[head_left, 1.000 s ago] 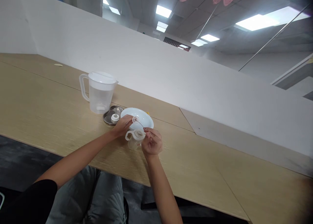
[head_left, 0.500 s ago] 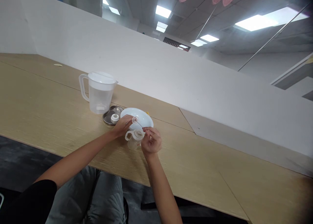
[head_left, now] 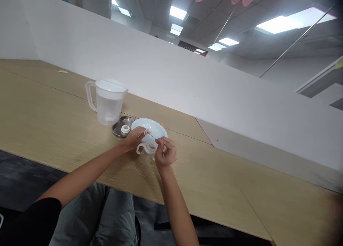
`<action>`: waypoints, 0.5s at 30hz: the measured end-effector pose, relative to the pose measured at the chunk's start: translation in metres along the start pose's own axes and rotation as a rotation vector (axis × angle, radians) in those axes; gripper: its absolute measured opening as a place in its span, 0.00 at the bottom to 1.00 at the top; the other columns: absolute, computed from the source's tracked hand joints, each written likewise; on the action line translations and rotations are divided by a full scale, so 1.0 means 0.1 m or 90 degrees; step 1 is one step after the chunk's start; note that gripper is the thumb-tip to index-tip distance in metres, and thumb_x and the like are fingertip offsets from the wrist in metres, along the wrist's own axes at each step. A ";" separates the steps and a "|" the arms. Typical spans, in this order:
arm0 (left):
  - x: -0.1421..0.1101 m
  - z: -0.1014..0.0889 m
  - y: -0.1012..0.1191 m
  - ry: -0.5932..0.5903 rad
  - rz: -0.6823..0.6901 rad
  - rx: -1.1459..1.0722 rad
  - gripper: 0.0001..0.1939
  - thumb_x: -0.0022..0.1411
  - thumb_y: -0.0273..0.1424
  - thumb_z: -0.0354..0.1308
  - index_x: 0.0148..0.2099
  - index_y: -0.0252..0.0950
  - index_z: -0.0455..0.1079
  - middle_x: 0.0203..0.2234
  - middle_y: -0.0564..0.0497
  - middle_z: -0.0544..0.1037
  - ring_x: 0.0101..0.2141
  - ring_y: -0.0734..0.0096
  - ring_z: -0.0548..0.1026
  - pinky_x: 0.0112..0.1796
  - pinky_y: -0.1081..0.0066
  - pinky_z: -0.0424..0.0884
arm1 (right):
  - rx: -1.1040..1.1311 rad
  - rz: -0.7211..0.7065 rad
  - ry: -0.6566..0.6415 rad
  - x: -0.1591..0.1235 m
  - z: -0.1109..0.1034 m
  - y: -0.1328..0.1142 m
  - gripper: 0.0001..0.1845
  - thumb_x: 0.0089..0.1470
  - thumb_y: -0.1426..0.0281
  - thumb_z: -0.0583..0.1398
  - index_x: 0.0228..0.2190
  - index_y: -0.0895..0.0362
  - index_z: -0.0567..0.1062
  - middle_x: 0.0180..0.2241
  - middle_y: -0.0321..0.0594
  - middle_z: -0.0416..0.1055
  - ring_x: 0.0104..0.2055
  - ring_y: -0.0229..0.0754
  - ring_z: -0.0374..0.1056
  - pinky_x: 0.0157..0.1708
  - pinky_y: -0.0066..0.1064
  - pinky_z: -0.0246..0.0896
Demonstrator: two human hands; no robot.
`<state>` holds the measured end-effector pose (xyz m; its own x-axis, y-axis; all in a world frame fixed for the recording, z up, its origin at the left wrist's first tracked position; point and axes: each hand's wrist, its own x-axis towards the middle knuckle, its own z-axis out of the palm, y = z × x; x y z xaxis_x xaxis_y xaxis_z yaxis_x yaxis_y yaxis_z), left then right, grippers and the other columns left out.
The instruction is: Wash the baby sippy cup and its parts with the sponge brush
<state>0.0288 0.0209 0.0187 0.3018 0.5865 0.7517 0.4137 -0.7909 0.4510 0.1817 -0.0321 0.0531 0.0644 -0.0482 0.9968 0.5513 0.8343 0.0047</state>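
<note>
Here we go: the left fingers point(head_left: 139, 133) are clamped on a small white disc point(head_left: 147, 132), and the right fingers point(head_left: 160, 141) pinch together at the end of a thin metal pin point(head_left: 153, 135) running from it! Right below them sits a small clear handled jug point(head_left: 146, 156), just past them a white bowl point(head_left: 151, 127), and off to their left a steel dish point(head_left: 119, 131) carrying a white stopper point(head_left: 125, 129), beside a lidded plastic pitcher point(head_left: 108, 108), all on the desk point(head_left: 66, 131).

Head cam, worn by the person, looks fwd & down over the wooden desk point(head_left: 66, 131), frame rolled, desk edge slanting down to right; left hand point(head_left: 135, 138) & right hand point(head_left: 166, 153) close-ish, mid-frame; white partition wall point(head_left: 134, 67) & ceiling point(head_left: 193, 24) above, person's lap point(head_left: 93, 217) below.
</note>
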 end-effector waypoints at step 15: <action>-0.02 0.02 -0.02 0.011 0.005 -0.028 0.19 0.72 0.40 0.42 0.44 0.36 0.72 0.38 0.45 0.78 0.41 0.65 0.74 0.46 0.64 0.70 | -0.047 -0.003 -0.101 0.10 0.02 -0.01 0.04 0.60 0.76 0.58 0.34 0.56 0.72 0.29 0.37 0.77 0.31 0.36 0.75 0.32 0.26 0.71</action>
<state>0.0289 0.0214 0.0152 0.2895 0.5780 0.7630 0.3733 -0.8022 0.4661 0.1796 -0.0326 0.0630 -0.0669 0.0402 0.9969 0.6118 0.7910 0.0092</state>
